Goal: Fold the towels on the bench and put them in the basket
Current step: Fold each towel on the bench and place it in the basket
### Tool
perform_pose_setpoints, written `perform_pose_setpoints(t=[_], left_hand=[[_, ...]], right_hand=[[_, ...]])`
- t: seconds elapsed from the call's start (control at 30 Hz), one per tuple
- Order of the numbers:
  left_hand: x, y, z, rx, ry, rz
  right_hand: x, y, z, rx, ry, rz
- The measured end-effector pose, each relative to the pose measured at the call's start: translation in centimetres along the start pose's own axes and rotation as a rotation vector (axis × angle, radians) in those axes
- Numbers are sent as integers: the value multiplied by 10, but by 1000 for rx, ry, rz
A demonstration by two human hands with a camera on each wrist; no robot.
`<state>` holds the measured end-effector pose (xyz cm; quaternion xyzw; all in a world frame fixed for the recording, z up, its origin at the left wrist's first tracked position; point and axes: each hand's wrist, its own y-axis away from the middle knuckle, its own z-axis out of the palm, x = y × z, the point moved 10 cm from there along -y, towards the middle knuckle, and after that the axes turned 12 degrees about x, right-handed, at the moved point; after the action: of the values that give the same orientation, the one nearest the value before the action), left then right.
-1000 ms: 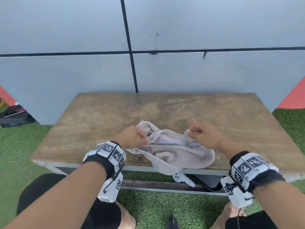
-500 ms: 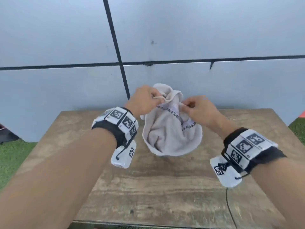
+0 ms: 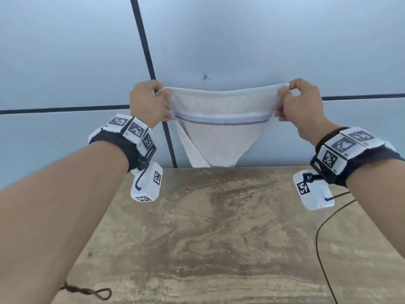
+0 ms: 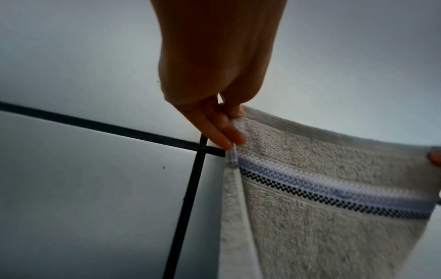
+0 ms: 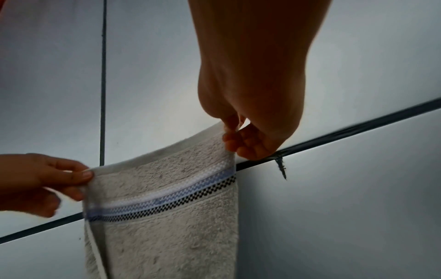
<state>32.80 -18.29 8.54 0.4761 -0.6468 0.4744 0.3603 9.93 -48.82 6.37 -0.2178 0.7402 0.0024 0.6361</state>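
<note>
1. We hold one towel [image 3: 215, 128] up in the air above the far edge of the worktop [image 3: 219, 227], in front of the wall [image 3: 65, 51].
2. Our left hand [image 3: 148, 103] pinches the towel's upper left corner: the left wrist view shows the thumb and fingers [image 4: 222, 132] closed on the hem, so this grip is tight on the cloth.
3. Our right hand [image 3: 299, 104] pinches the towel's upper right corner; in the right wrist view the curled fingers [image 5: 238, 143] clamp the edge between them and the thumb.
4. The towel's top hem sags a little between the two grips.
5. Just below the hem a woven band [image 3: 221, 119] runs across the towel, white and pale blue with a black checked line under it.
6. Below the band the towel narrows to a hanging point, and a second layer of cloth shows behind it on the left side.
7. The towel's lowest part drops out of sight behind the far edge of the worktop, so we cannot tell whether it touches anything there.
8. A thin black cable [image 3: 324, 233] trails over the worktop on the right of the towel, and a twisted brown cord [image 3: 87, 291] lies at the worktop's near left corner.
</note>
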Motion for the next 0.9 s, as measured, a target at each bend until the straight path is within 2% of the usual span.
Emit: perform_pose_setpoints(t=[0.07,0.17,0.27,0.4,0.5,0.63,0.77,0.9], left_hand=[[11,0,1,-7,102,2],[26,-2,-3,10,104,124],[26,-2,-12,34,82,180],[30,8,-20,2,102,218],[44,17,-25,7,143,240],[56,30,-25,-8,8,322],[26,41,-27,-81,-142,300],[1,69,-50,-89,-247,293]], right_hand=[[-8,5,3,-4,-119,74],[-28,6,-2,20,-231,62],[-34,8,-8,-44,-199,42],[-30,17,-20,-115,-187,66],[-33,24,-31,-112,-207,48],[-26,35,-44,-114,-113,89],[-11,54,-51,-186,-25,131],[3,82,-64,-238,131,78]])
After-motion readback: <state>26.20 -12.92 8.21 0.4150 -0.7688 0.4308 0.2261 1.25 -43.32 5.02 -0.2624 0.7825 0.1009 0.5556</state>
